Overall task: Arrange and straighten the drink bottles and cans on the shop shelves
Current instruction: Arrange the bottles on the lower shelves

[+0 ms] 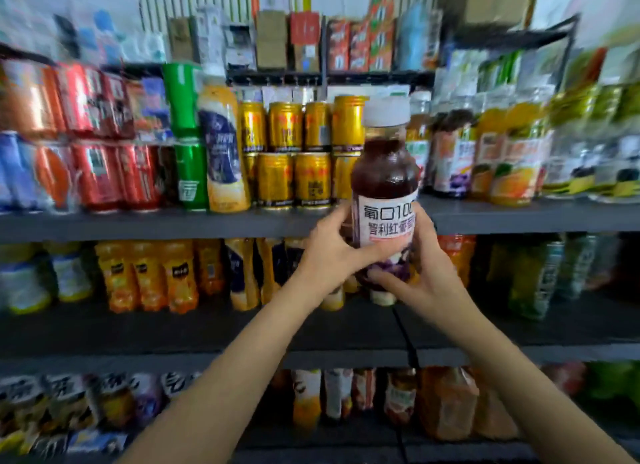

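Your left hand curls round the lower left side of the grape juice bottle, fingers wrapped behind it and thumb lying across the front of its white label. Your right hand grips the same bottle from the right and underneath, its fingers bent round the base and the forefinger stretched along the bottom edge. You hold the bottle upright, in the air, in front of the grey shelf edge, clear of the board. It is a clear bottle filled almost to the neck with dark red-purple juice, closed with a white cap.

Directly behind the bottle stand gold cans, stacked two high on that shelf. Left of the bottle, past the gold cans, a yellow-and-blue bottle leans a little, then come green cans stacked two high, then red cans, also in two layers. Right of the bottle stand bottles of orange juice with fruit on their labels, and farther right clear bottles, too blurred to read.

Below the bottle, on the next shelf down, orange drink bottles stand in a row to its left and green bottles to its right. Above the bottle, a wire rack carries small cartons.
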